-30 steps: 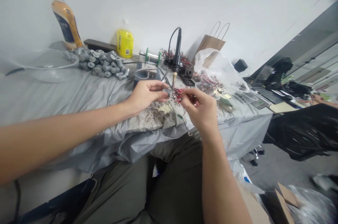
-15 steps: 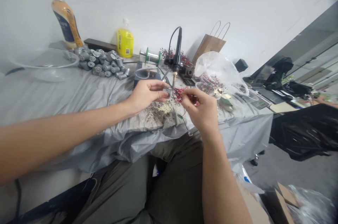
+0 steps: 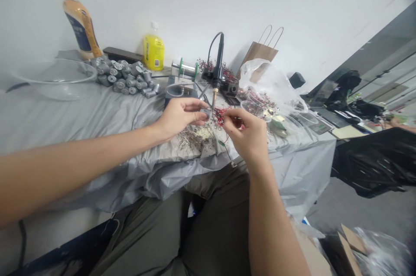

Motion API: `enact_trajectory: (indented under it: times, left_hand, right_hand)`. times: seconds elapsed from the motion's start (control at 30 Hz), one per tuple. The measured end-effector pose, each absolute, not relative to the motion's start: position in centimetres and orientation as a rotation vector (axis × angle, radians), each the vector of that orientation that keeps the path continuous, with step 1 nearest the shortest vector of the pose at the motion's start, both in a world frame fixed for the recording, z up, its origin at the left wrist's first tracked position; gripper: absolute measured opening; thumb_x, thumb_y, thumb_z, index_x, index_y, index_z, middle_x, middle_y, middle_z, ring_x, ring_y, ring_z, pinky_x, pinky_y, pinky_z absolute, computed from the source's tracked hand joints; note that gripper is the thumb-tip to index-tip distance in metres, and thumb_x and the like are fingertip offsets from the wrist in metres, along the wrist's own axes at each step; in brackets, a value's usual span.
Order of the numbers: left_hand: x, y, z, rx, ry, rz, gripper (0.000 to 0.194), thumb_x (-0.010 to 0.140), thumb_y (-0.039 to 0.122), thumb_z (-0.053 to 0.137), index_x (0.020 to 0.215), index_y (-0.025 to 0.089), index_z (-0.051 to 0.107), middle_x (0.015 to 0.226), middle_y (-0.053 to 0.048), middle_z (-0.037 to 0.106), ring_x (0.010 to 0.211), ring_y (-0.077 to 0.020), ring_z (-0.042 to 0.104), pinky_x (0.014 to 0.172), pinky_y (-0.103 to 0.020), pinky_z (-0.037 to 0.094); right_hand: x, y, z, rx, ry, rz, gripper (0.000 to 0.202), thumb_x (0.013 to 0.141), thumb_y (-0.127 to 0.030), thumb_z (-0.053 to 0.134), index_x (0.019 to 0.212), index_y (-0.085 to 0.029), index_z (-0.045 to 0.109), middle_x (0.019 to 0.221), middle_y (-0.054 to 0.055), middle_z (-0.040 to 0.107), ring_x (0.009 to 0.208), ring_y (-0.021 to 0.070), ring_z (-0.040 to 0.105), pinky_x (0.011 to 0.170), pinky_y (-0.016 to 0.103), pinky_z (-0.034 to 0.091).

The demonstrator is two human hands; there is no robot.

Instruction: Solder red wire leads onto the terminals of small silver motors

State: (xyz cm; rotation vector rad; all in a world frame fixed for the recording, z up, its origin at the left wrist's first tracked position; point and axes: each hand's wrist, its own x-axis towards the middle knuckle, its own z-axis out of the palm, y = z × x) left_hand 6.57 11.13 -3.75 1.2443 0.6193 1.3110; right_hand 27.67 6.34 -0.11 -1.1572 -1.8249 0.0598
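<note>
Between the thumb and fingers of my left hand (image 3: 182,120) is a small grey motor (image 3: 205,114), turned with one end toward the soldering iron (image 3: 215,92). The iron hangs tip-down in a black holder, and its tip is right at the motor's end; whether they touch I cannot tell. My right hand (image 3: 245,131) pinches a thin wire (image 3: 225,141), red and black, which trails below the fingers with a small connector at its end. Its pinched end is hidden by the fingers. Behind that hand lie several red wired parts (image 3: 219,116).
A heap of grey motors (image 3: 126,77) lies at the left beside a clear plastic bowl (image 3: 53,77). A solder spool (image 3: 188,70) stands behind my left hand. Dark crumbs (image 3: 196,139) cover the surface below it. A yellow bottle (image 3: 154,50) and a clear plastic bag (image 3: 266,79) stand further back.
Both hands hold almost the same position at the iron's tip, with the motor and the wire still in them. The view has shifted very slightly.
</note>
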Motion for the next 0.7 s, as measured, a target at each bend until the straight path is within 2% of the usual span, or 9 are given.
enact_trajectory:
  times: [0.5,0.7]
  left_hand:
    - [6.59,10.94,-3.65,1.245,0.632,1.312,0.038,0.071,0.027,0.101,0.101,0.013,0.083,0.101,-0.008,0.083,0.089,-0.0215,0.080,0.082,-0.035,0.071]
    - [6.54,10.86,-3.48,1.252,0.651,1.306,0.036,0.072,0.024,0.099,0.101,0.013,0.082,0.100,-0.008,0.082,0.089,-0.0209,0.080,0.081,-0.035,0.071]
  right_hand:
    - [27.80,6.30,-0.13,-1.169,-1.847,0.052,0.017,0.093,-0.025,0.064,0.091,-0.020,0.080,0.084,0.002,0.078,0.069,0.0144,0.063,0.069,0.028,0.049]
    - [27.73,6.21,-0.03,-1.176,-1.863,0.060,0.015,0.091,-0.023,0.064,0.090,-0.020,0.079,0.079,0.001,0.075,0.068,0.0138,0.062,0.069,0.027,0.048]
